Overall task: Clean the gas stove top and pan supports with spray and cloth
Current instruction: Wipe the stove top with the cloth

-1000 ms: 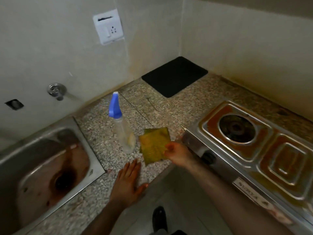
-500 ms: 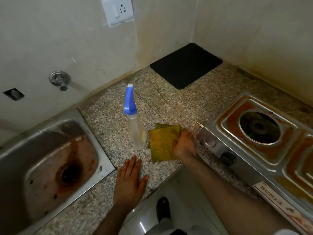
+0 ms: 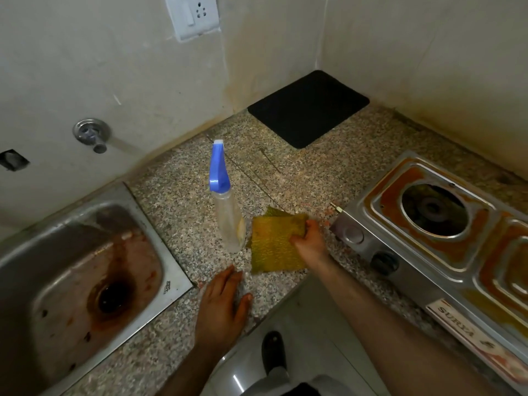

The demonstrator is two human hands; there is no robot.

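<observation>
A yellow-green cloth [image 3: 271,247] lies on the speckled granite counter [image 3: 328,172]. My right hand [image 3: 310,241] grips its right edge. Just left of the cloth stands a clear spray bottle [image 3: 228,221] with a blue trigger head, upright and untouched. My left hand [image 3: 225,304] rests flat on the counter's front edge, fingers together, holding nothing. The steel gas stove [image 3: 457,270] sits at the right, its top stained orange-brown. One burner opening [image 3: 434,210] shows. No pan supports are visible on it.
A stained steel sink [image 3: 85,281] fills the lower left. A black mat [image 3: 308,107] lies in the back corner. A tap fitting [image 3: 91,134] and a wall socket [image 3: 194,15] are on the wall. The stove's knob [image 3: 384,262] faces the counter front.
My right hand has closed on the cloth's right edge and shifted it slightly. The view has swung so the stove sits further right. My left hand stayed on the counter edge.
</observation>
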